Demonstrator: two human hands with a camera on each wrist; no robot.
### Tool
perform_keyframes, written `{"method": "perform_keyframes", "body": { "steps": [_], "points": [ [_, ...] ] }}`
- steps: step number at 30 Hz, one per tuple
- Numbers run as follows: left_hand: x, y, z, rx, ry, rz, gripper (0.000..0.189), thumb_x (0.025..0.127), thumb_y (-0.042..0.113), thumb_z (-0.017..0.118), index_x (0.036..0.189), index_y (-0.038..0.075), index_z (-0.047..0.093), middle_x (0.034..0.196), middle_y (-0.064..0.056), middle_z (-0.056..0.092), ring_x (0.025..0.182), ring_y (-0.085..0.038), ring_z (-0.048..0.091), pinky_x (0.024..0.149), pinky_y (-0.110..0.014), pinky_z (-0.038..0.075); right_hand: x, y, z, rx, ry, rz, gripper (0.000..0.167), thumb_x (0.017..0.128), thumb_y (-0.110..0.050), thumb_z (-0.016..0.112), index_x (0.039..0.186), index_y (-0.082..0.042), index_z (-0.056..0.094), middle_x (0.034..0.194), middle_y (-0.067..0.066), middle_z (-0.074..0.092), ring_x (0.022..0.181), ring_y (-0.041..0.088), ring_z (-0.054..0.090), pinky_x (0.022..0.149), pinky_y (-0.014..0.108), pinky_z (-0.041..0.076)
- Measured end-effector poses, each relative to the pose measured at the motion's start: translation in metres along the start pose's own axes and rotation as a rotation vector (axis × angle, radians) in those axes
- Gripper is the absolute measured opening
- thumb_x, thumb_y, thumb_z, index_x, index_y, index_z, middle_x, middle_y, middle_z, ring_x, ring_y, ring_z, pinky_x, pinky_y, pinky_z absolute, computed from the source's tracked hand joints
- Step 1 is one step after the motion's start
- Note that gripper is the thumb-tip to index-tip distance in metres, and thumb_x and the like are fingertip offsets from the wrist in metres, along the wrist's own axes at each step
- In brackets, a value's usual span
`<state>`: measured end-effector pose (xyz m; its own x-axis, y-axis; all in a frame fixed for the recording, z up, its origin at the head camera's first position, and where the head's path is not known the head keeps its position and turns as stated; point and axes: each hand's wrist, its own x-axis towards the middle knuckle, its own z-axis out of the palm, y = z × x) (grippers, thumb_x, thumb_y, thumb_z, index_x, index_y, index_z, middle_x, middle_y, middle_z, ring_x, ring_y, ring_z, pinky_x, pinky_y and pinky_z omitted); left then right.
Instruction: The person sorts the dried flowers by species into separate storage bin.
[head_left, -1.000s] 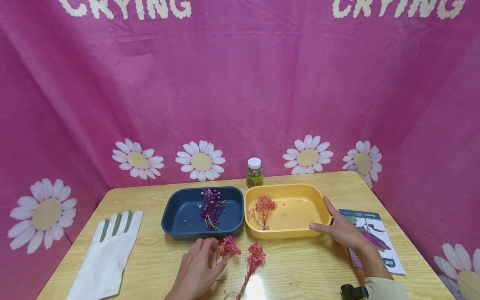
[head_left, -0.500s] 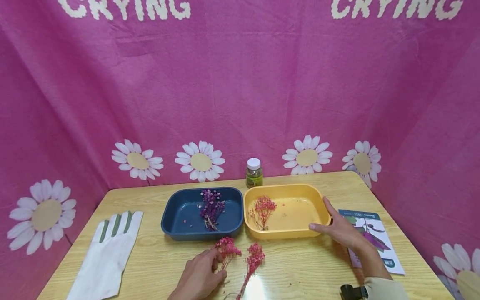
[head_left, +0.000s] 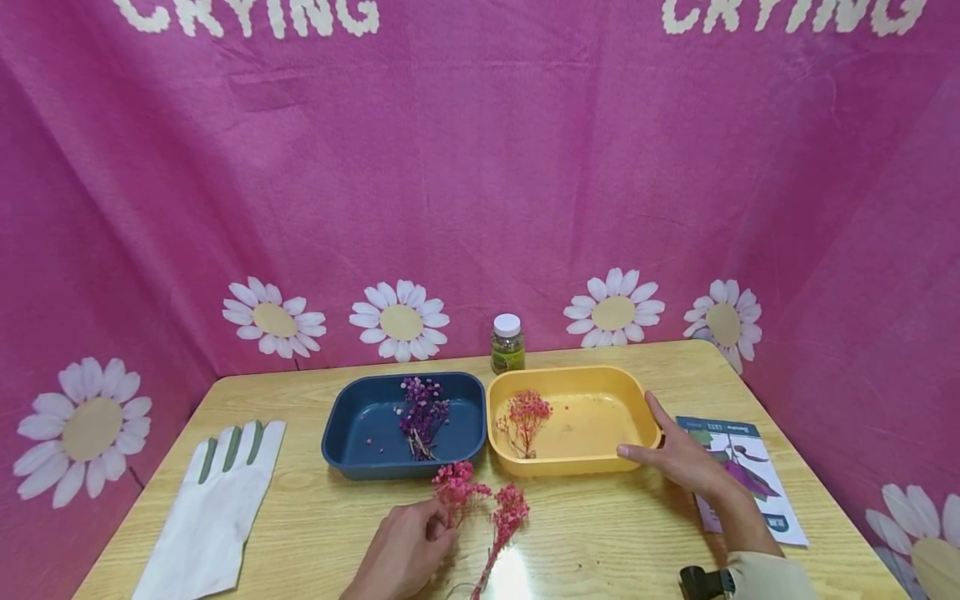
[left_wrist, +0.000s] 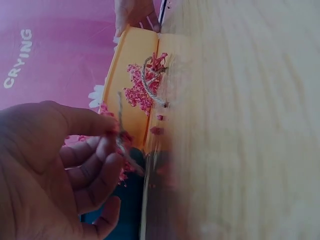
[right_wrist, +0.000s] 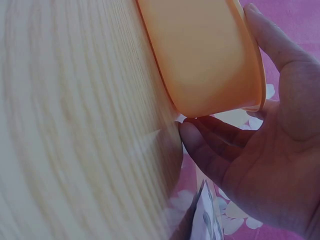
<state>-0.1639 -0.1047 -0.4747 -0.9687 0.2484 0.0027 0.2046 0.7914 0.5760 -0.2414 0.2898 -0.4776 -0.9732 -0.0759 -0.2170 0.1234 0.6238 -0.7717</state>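
Observation:
My left hand [head_left: 405,542] pinches the stems of a small bunch of pink dried flowers [head_left: 459,487] just above the table. In the left wrist view, twine [left_wrist: 120,112] shows at the pinched stems. A second pink dried-flower bunch [head_left: 510,512], tied with twine, lies on the table to the right of that hand. With thumb and fingers my right hand [head_left: 686,462] holds the right end of a yellow plastic tray [head_left: 577,468]. Inside it lies a pink flower bunch [head_left: 528,414]. Purple dried flowers [head_left: 424,417] lie in the dark blue tray [head_left: 382,472] beside it.
Behind the trays stands a jar with a white lid [head_left: 507,343]. A white glove with green strips [head_left: 213,512] lies at the left. A printed packet [head_left: 750,483] lies at the right, near my right forearm. Pink cloth hangs around the table.
My left hand has lifted the pink flower bunch from the table and drawn slightly toward me, the blooms now tipped more upright. My right hand has stayed on the yellow tray.

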Motion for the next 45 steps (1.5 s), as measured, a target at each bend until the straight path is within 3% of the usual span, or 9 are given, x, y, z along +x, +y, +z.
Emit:
{"method": "perform_keyframes", "body": {
  "steps": [6, 16, 24, 38, 45],
  "points": [
    [0.0, 0.007, 0.0, -0.06, 0.058, 0.052, 0.016, 0.083, 0.02, 0.069, 0.074, 0.023, 0.056, 0.06, 0.017, 0.045, 0.055, 0.003, 0.04, 0.053, -0.017, 0.033, -0.001, 0.001, -0.001, -0.002, 0.002, -0.006, 0.117, 0.08, -0.054, 0.07, 0.154, -0.022, -0.015, 0.162, 0.023, 0.005, 0.144, 0.051, 0.014, 0.108, 0.072, 0.017],
    [0.006, 0.026, -0.002, -0.143, 0.103, 0.04, 0.007, 0.083, 0.021, 0.07, 0.086, 0.016, 0.066, 0.067, 0.015, 0.057, 0.06, 0.004, 0.048, 0.056, -0.016, 0.04, 0.001, -0.001, -0.001, -0.004, -0.002, 0.01, 0.117, 0.08, -0.056, 0.071, 0.154, -0.024, -0.014, 0.162, 0.022, 0.005, 0.145, 0.05, 0.013, 0.109, 0.072, 0.015],
    [0.02, 0.043, 0.0, -0.25, 0.095, 0.046, 0.013, 0.085, 0.021, 0.07, 0.095, 0.013, 0.068, 0.072, 0.012, 0.06, 0.063, 0.001, 0.051, 0.058, -0.017, 0.042, -0.001, 0.0, -0.001, -0.008, -0.013, 0.036, 0.118, 0.079, -0.057, 0.07, 0.154, -0.025, -0.014, 0.162, 0.022, 0.005, 0.145, 0.05, 0.012, 0.108, 0.073, 0.014],
    [0.046, 0.057, 0.005, -0.31, 0.168, 0.137, 0.011, 0.086, 0.023, 0.069, 0.095, 0.017, 0.067, 0.075, 0.011, 0.064, 0.065, 0.001, 0.053, 0.06, -0.017, 0.044, -0.003, 0.001, -0.003, 0.01, -0.018, -0.018, 0.114, 0.083, -0.051, 0.07, 0.155, -0.022, -0.013, 0.161, 0.024, 0.004, 0.146, 0.049, 0.012, 0.11, 0.071, 0.015],
    [0.06, 0.063, 0.006, -0.345, 0.18, 0.148, 0.015, 0.087, 0.023, 0.068, 0.101, 0.017, 0.068, 0.076, 0.01, 0.064, 0.065, -0.001, 0.053, 0.062, -0.018, 0.044, -0.002, -0.001, -0.003, 0.001, -0.011, -0.016, 0.114, 0.082, -0.051, 0.07, 0.155, -0.023, -0.013, 0.161, 0.024, 0.006, 0.145, 0.049, 0.014, 0.109, 0.071, 0.017]
  ]
}}
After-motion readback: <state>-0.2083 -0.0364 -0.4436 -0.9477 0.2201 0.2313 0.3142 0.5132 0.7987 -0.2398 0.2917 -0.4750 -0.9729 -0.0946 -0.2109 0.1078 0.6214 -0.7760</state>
